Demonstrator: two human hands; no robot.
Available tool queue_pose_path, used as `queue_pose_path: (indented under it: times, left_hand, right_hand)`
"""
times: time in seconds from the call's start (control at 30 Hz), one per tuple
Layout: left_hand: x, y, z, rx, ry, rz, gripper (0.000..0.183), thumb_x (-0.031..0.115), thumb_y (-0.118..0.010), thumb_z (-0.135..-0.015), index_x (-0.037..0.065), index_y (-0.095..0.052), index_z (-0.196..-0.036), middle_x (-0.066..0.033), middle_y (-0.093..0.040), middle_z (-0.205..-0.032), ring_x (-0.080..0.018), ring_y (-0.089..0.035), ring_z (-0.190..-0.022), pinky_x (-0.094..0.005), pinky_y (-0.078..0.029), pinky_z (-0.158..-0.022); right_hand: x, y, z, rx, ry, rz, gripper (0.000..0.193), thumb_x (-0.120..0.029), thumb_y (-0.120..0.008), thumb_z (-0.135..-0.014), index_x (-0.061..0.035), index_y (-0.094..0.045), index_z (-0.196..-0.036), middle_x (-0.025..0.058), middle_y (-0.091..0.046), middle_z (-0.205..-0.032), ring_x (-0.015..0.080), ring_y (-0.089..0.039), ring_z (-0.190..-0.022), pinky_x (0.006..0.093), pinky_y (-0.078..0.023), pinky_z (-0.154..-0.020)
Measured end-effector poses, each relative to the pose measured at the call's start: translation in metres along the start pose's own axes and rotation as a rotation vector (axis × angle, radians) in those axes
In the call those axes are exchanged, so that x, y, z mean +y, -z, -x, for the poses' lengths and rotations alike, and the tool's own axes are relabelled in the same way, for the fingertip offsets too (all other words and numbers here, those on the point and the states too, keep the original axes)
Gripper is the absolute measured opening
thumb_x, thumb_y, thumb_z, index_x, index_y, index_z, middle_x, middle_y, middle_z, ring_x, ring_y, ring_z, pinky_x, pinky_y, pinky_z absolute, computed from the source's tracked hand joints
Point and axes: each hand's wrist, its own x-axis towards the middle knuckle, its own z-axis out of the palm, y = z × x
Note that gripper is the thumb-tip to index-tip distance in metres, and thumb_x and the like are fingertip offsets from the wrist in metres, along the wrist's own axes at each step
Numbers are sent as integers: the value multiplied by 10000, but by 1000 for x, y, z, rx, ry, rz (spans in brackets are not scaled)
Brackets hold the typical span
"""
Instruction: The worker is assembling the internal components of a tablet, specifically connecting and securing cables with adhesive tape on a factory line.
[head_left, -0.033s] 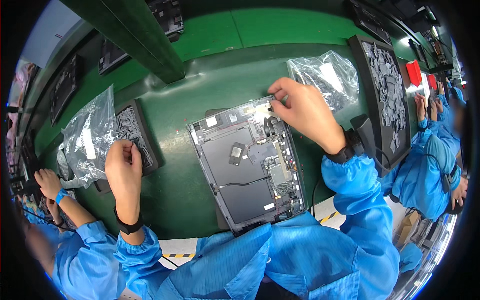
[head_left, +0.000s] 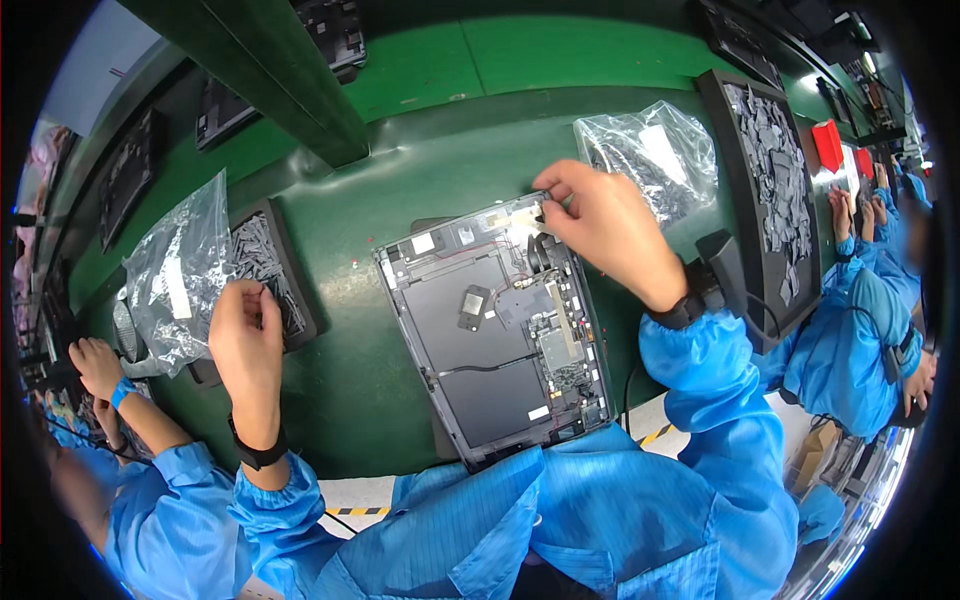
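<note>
An opened laptop base (head_left: 455, 310) lies on the green bench in front of me, its battery cells, circuit board and cables showing. A small dark part with a silvery square (head_left: 474, 307) rests loose-looking on the battery area. At the base's far right corner, my right hand (head_left: 605, 225) is closed with thumb and forefinger close together; what they pinch is hidden. My left hand (head_left: 247, 335) is closed in a pinch at the edge of a black tray (head_left: 300, 290) of small grey strips (head_left: 258, 250). Something dark and tiny shows at its fingertips, too small to name.
A clear plastic bag (head_left: 185, 290) overlaps the left tray. Another clear bag (head_left: 660, 150) lies beyond my right hand, beside a long black tray (head_left: 720, 120) of grey pieces. A green post (head_left: 270, 80) rises from the bench. Co-workers in blue sit on both sides, one person's hand (head_left: 97, 368) at left.
My right hand and wrist have shifted very slightly at the base's corner. My left hand and the laptop base look unmoved.
</note>
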Motion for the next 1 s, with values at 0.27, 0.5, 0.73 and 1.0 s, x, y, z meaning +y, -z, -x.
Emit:
queue_pose_path:
  times: [0.27,0.5,0.73,1.0]
  left_hand:
    - [6,3,3,101,-50,113,84,1,-691,-862,-22,-675,-941,-99,-699,-825,-148,-656,-692,-259,-513,-653]
    - [63,2,11,-87,-145,424,122,-36,-697,-824,-26,-727,-942,-124,-716,-898,-182,-673,-796,-269,-523,-732]
    - [96,-17,23,-246,-207,573,142,-16,-709,-814,1,-725,-954,-135,-715,-906,-268,-697,-806,-328,-547,-722]
    - [97,-29,29,-299,-196,540,157,-18,-696,-836,-15,-724,-990,-127,-716,-908,-188,-673,-741,-272,-532,-679]
  right_hand:
    - [-6,-7,11,103,-3,8,251,-56,-614,-806,-17,-706,-1037,205,-655,-730,350,-649,-635,406,-521,-604]
    - [-4,12,0,-114,-161,-104,308,-91,-577,-818,-4,-706,-1084,212,-661,-737,283,-634,-565,360,-496,-587]
    - [-10,-13,9,98,-29,86,233,-87,-618,-789,-44,-726,-991,198,-673,-752,362,-647,-654,441,-535,-630]
    - [-3,-10,10,40,-135,-65,284,-77,-603,-781,-85,-738,-1031,173,-669,-727,343,-651,-674,432,-523,-620]
